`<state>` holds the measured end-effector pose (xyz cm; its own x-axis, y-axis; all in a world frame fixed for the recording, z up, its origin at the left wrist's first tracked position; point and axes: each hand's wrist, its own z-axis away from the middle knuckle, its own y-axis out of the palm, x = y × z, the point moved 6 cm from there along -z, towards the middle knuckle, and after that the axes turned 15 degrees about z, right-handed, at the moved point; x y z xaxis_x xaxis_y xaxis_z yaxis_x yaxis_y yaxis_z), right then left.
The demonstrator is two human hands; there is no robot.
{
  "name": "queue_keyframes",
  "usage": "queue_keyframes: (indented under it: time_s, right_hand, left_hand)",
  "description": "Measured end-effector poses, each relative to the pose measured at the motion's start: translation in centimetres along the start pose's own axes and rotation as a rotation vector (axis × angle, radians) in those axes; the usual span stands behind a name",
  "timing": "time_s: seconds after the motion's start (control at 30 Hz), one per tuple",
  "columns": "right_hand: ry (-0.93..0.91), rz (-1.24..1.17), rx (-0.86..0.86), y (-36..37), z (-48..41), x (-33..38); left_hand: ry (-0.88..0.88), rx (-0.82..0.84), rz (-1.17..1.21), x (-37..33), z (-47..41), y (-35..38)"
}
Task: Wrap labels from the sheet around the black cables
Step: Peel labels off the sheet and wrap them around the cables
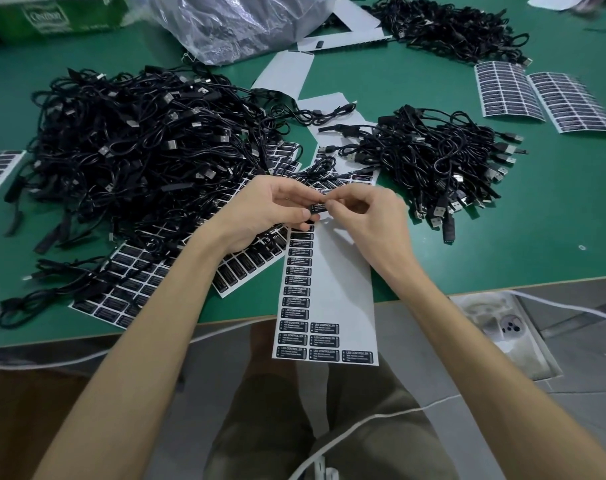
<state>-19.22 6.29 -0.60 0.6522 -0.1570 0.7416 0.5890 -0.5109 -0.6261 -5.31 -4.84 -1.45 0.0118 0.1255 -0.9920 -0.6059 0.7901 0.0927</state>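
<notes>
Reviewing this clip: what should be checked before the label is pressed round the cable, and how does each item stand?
1. Label held: ok. The left hand and right hand both pinch the label.
2. Print facing out: ok, white text shows.
3. Cable seated under the label: cannot tell, the fingers hide the join.
4. Labels left on the sheet: ok, one column plus a few at the bottom.
5. Sheet lying secure: not ok, its lower end hangs over the table edge.
6. More cables at hand: ok, a pile lies to the left.
</notes>
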Motion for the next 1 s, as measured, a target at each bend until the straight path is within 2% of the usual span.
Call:
queue_keyframes:
  time_s: [1.0]
  right_hand:
    - [-0.012,0.040,-0.002,0.08,-0.05,0.11]
  left_hand:
    - [0.018,-0.051,-0.051,0.10,-0.18,0.33]
